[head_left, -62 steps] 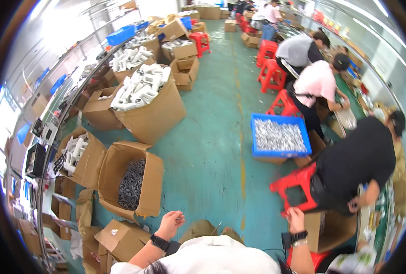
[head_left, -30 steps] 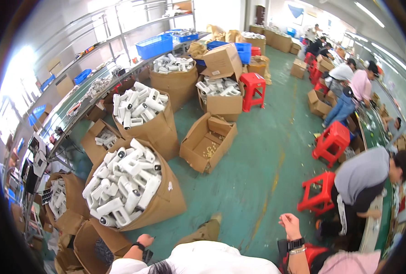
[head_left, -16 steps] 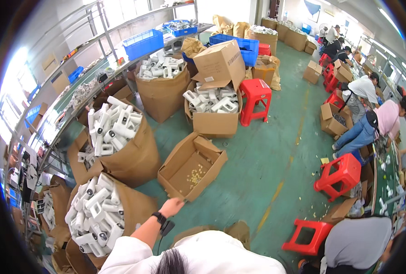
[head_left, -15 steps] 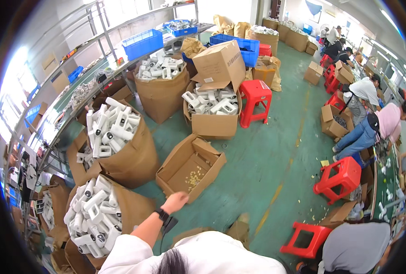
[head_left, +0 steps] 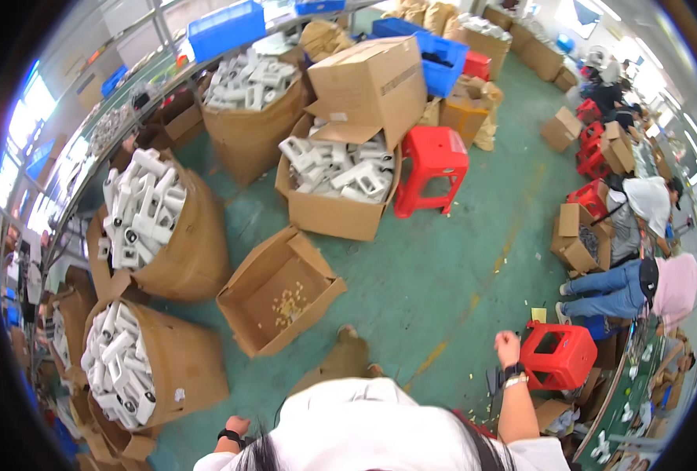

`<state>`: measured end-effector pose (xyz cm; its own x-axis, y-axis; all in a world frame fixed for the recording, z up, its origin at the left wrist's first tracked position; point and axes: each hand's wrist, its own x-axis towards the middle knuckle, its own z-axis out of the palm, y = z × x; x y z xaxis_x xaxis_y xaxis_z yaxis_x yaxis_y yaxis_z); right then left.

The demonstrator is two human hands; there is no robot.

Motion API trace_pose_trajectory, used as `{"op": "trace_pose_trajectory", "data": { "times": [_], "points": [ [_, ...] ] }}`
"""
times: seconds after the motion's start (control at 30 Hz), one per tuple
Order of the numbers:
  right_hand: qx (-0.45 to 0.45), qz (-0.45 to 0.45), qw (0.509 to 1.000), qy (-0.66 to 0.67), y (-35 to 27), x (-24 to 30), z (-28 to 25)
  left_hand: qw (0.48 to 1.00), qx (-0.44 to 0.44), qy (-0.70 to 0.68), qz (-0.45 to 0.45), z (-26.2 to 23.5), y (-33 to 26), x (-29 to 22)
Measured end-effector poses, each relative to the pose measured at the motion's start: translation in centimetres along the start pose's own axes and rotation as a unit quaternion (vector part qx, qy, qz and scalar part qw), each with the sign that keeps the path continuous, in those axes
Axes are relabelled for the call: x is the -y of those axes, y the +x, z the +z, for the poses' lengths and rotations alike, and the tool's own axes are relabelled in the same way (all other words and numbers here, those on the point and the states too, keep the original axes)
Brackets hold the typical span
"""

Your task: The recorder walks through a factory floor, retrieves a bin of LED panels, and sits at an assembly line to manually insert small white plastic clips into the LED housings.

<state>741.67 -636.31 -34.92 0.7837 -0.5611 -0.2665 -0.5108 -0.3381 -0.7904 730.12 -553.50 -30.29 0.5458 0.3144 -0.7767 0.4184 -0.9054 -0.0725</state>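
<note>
My right hand (head_left: 507,348) is raised at the right, its fingers curled in and nothing visible in them. Around that wrist are dark and pale bands, with a small dark block (head_left: 496,381) beside it. The seat of a red plastic stool (head_left: 559,359) lies just right of this hand in the picture. My left hand (head_left: 239,425) hangs low at the left, next to my white shirt, below a black wristband. Its fingers are too small and hidden to read. Ahead of me an open cardboard box (head_left: 242,292) on the floor holds small yellowish pieces (head_left: 289,307).
Large brown sacks (head_left: 195,235) and a carton (head_left: 334,216) full of white plastic housings line the left. Another red stool (head_left: 433,169) stands beside the carton. Blue crates (head_left: 227,31) sit on the far-left bench. Several people (head_left: 655,282) work along the right. Green floor (head_left: 411,267) runs between.
My left arm has swung back from near the open box to the lower left. My right hand has come into view at the right. The view has shifted forward and turned slightly.
</note>
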Motion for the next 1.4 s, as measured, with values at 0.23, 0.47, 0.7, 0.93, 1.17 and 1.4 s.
{"op": "trace_pose_trajectory", "data": {
  "times": [0.23,0.47,0.7,0.93,1.17,1.4],
  "points": [
    [0.272,-0.118,0.952,-0.080,10.9,14.6,7.4,0.984,-0.132,-0.119,-0.001,-9.1,1.1,-18.0],
    [0.439,0.032,0.872,-0.214,21.6,12.9,7.1,0.893,-0.195,-0.374,0.159,-22.9,0.1,-41.8],
    [0.367,-0.134,0.876,-0.282,42.6,16.8,5.9,0.875,-0.203,-0.431,-0.086,-14.3,1.0,-43.6],
    [0.355,-0.137,0.904,-0.196,55.6,29.5,12.8,0.834,-0.118,-0.491,-0.221,-6.7,-4.5,-47.6],
    [0.474,-0.257,0.818,-0.199,48.8,36.4,19.9,0.849,-0.119,-0.468,-0.214,-8.0,-5.7,-52.5],
    [0.517,-0.196,0.791,-0.262,48.1,32.4,20.8,0.864,-0.162,-0.448,-0.165,-16.4,-1.4,-49.0]
  ]
}}
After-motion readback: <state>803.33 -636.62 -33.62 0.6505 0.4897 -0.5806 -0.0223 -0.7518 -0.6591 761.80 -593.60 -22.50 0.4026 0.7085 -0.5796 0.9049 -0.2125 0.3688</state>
